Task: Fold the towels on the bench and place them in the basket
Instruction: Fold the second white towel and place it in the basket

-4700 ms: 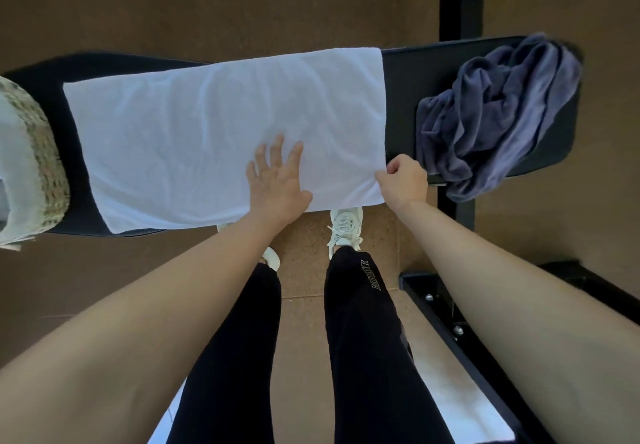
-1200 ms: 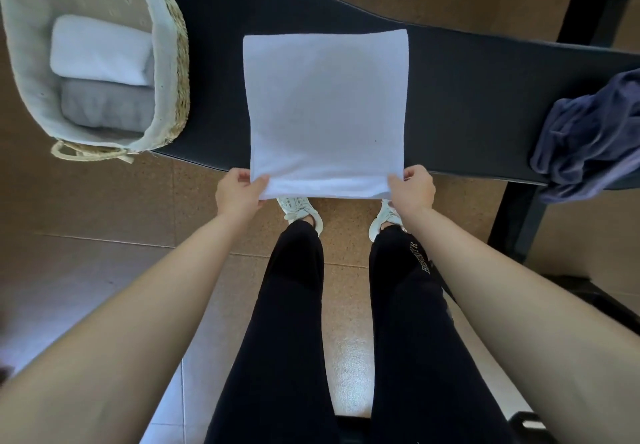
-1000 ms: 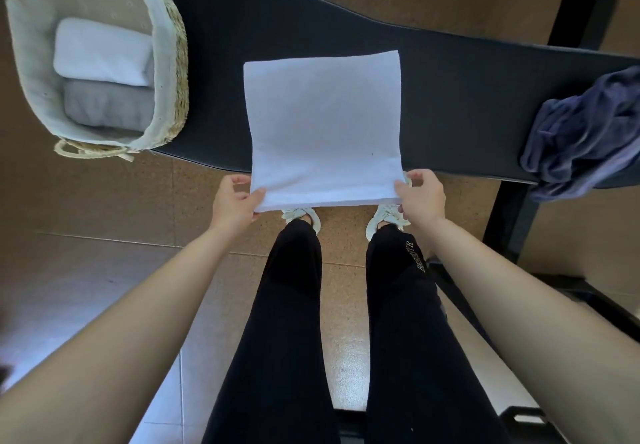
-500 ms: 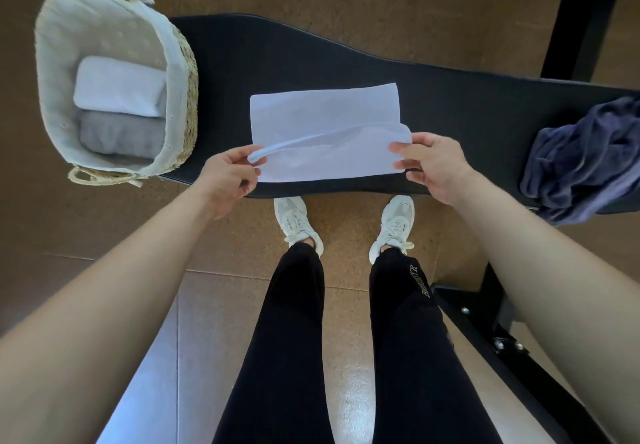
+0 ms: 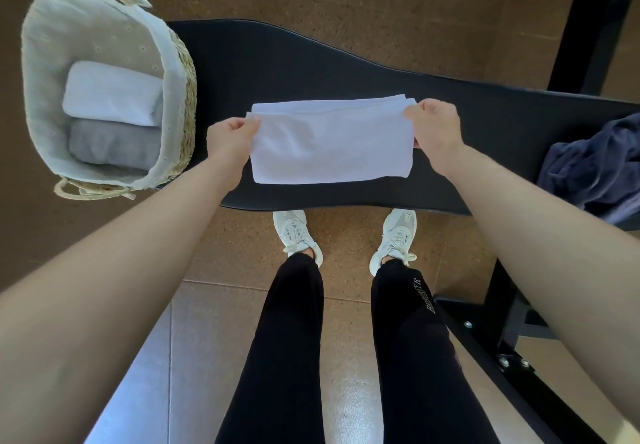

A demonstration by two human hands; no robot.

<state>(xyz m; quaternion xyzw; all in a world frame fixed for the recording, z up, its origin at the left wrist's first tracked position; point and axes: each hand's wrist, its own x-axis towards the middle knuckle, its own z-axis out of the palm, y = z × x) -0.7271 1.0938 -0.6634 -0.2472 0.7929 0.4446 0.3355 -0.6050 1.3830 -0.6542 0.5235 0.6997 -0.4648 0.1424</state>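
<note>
Left hand (image 5: 228, 138) and right hand (image 5: 436, 124) each pinched a far corner of the white towel (image 5: 332, 145), which lay mid-way along the bench (image 5: 311, 62). Better to square the edges, then press the crease (my judgement). Half a second earlier the flap was only partway over. Basket (image 5: 176, 72) at far left.

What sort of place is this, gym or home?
Likely a gym or home workout room, not certain: a padded black bench on a bolted black metal frame, a tiled floor, and a lined wicker basket holding folded towels.
</note>
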